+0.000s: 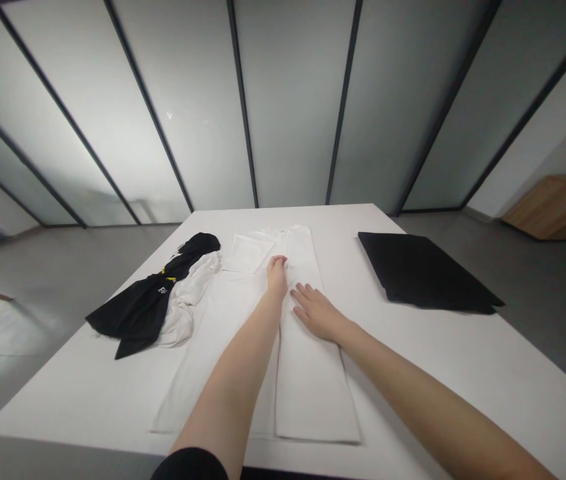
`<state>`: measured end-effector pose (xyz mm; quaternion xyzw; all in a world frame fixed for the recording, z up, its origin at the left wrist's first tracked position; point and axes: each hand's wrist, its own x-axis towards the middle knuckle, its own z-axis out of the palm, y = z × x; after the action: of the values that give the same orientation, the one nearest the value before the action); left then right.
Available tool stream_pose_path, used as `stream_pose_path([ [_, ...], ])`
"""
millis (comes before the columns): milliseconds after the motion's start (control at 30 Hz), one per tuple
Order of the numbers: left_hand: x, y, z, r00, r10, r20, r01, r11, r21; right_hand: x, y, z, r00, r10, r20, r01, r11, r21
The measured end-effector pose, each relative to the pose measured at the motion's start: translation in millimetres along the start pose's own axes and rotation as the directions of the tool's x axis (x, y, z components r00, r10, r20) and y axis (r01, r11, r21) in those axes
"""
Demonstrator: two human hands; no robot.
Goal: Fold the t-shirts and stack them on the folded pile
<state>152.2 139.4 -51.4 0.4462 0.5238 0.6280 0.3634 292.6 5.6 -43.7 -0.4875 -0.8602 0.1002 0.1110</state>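
A white T-shirt [313, 387] lies flat on the table, its right side folded over toward the middle in a long strip. A short sleeve [249, 255] spreads out at its far left. My left hand [277, 275] is closed, with fingers pinched on the shirt's fabric near the far end of the folded edge; the fingertips are partly hidden. Just right of it and closer to me, my right hand [315, 312] rests with spread fingers on the folded strip.
Crumpled at the table's left are a black garment [137, 310] with a white print and yellow trim, and a white cloth [183, 313]. A flat black sheet-like stack [427, 273] lies on the right. Frosted glass panels [293, 100] stand behind the white table [63, 407].
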Motion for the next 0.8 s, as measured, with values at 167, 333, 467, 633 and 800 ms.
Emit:
stream_pose_path([
  [167, -22, 14, -15.9, 0.964, 0.092, 0.251, -0.148, 0.966, 0.213, 10, 19, -7, 0.999, 0.026, 0.022, -0.026, 0.999, -0.029],
  [333, -76, 26, -50.2, 0.767, -0.056, 0.64, -0.572, 0.392, 0.72, 14, 45, -19, 0.99, 0.113, 0.087, -0.114, 0.993, 0.005],
  [467, -94, 39, -89.9, 0.739, -0.205, 0.642, -0.582, 0.285, 0.762, 13, 60, -26, 0.983, 0.126, 0.131, -0.132, 0.991, 0.036],
  [633, -94, 55, -148.7, 0.811, -0.27, 0.52, -0.479, 0.204, 0.854, 11, 74, -32, 0.975, 0.15, 0.161, -0.164, 0.984, 0.074],
  [800, -118, 64, -180.4, 0.775, -0.316, 0.548, -0.498, 0.228, 0.836, 9, 78, -40, 0.959, 0.213, 0.189, -0.229, 0.971, 0.067],
])
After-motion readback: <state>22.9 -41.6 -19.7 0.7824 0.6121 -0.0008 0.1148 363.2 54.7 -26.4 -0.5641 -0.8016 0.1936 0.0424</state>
